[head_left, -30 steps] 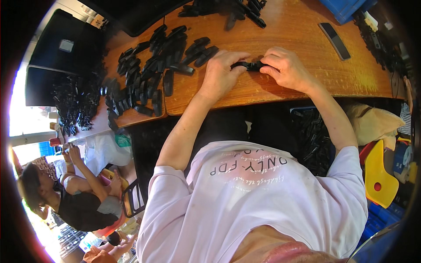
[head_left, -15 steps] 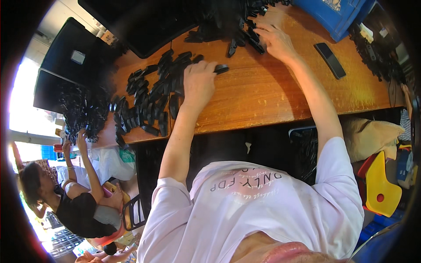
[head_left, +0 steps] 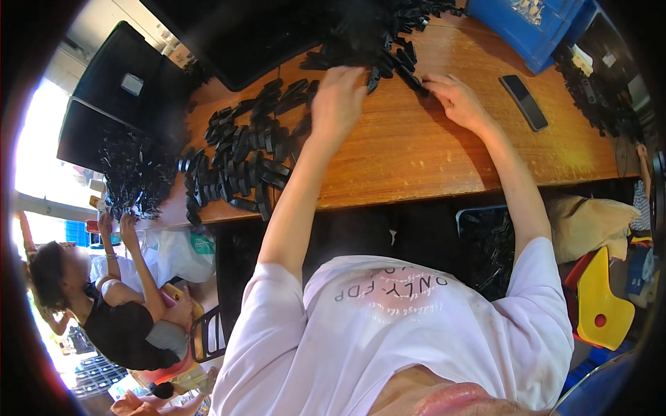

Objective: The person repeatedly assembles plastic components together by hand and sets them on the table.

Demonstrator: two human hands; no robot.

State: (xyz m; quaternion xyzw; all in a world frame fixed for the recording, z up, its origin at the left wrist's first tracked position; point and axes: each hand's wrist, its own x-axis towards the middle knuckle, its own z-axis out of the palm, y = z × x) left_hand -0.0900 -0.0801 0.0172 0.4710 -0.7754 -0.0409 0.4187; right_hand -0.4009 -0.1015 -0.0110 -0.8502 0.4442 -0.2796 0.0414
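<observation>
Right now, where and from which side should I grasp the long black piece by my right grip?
Probably pinch the long black piece by its near end, coming from the right: that end points toward you beside visible tabletop, while the far end lies among other black pieces.

Over a brown wooden table (head_left: 409, 156), the bare left hand (head_left: 338, 102) is beside a heap of elongated black pieces (head_left: 354, 48); the bare right hand (head_left: 452, 99) is at the near end of a narrow black piece (head_left: 409, 78). A dark rectangular smartphone (head_left: 524, 103) lies near a blue plastic crate (head_left: 517, 31).
</observation>
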